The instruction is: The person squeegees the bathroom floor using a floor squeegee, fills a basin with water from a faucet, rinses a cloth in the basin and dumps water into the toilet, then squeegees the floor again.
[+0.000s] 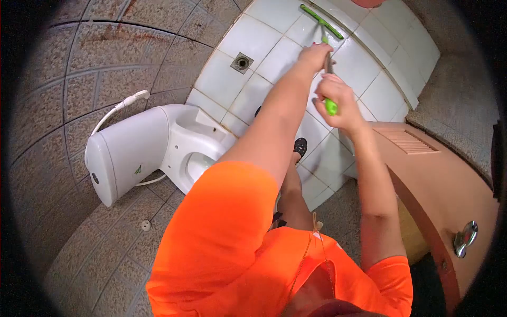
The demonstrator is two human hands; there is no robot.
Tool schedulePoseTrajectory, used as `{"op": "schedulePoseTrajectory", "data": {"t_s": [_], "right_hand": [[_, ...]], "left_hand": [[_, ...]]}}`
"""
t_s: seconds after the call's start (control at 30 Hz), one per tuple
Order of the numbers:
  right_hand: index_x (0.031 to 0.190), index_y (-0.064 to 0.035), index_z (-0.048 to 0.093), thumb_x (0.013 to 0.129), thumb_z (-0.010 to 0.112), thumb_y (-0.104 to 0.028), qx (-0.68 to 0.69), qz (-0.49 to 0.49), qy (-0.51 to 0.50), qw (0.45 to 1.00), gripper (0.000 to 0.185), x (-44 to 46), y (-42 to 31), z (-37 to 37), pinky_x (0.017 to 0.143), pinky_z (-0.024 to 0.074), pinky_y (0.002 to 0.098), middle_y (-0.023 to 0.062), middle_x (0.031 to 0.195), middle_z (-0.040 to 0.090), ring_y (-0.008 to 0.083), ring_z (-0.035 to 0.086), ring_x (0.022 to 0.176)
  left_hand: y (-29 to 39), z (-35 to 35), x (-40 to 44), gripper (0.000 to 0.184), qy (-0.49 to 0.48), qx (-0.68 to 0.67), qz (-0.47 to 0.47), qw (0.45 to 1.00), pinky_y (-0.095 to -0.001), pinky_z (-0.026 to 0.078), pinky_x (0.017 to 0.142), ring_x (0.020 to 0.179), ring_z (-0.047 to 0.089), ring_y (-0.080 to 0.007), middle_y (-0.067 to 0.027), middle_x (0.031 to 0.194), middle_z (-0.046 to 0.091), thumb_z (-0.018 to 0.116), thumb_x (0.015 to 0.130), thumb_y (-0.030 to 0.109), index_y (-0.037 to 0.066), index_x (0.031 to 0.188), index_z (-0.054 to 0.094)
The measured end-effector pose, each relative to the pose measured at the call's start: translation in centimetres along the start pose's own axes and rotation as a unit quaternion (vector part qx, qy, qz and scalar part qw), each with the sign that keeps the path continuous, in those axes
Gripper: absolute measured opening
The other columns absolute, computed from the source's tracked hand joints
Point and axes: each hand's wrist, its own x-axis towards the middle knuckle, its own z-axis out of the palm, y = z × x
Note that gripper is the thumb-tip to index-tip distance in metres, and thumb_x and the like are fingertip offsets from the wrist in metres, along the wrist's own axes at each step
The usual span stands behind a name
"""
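Observation:
A green squeegee with a long handle lies head-first against the white tiled floor at the top of the view. My left hand is wrapped round its shaft close to the head. Nearer to me, my right hand grips the handle, and the green handle end pokes out below the fingers. Both arms reach forward from orange sleeves. The blade appears to touch the tiles beside a raised tiled ledge.
A white toilet stands at left, with a hose and nozzle beside it. A square floor drain sits left of my arms. At right is a brown door with a metal handle. A dark shoe shows below.

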Motion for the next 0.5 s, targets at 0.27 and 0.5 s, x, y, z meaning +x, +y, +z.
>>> {"op": "schedulePoseTrajectory", "data": {"t_s": [0.27, 0.5], "right_hand": [[0.060, -0.0083, 0.048, 0.054, 0.058, -0.003, 0.132, 0.030, 0.099, 0.986, 0.014, 0.2, -9.3, 11.4, 0.066, 0.0411, 0.0394, 0.0068, 0.063, 0.050, 0.0250, 0.050, 0.058], [0.058, -0.0086, 0.045, 0.051, 0.059, -0.001, 0.215, 0.013, 0.054, 0.975, 0.017, 1.5, -15.2, 15.6, 0.065, 0.0374, 0.0384, 0.0044, 0.058, 0.042, 0.0242, 0.045, 0.053]], "left_hand": [[-3.3, -8.1, -13.9, 0.025, -0.035, 0.015, -0.074, 0.997, -0.0387, 0.048, 0.080, 0.100, 0.057, -0.0326, -0.0107, 0.127, 0.051, 0.066, 0.078, 0.026, 0.013, 0.097, 0.057], [-2.3, -15.7, -20.7, 0.020, -0.087, 0.000, -0.192, 0.978, -0.0374, 0.050, 0.075, 0.091, 0.061, -0.0328, -0.0099, 0.131, 0.049, 0.065, 0.079, 0.025, 0.015, 0.095, 0.059]]}}
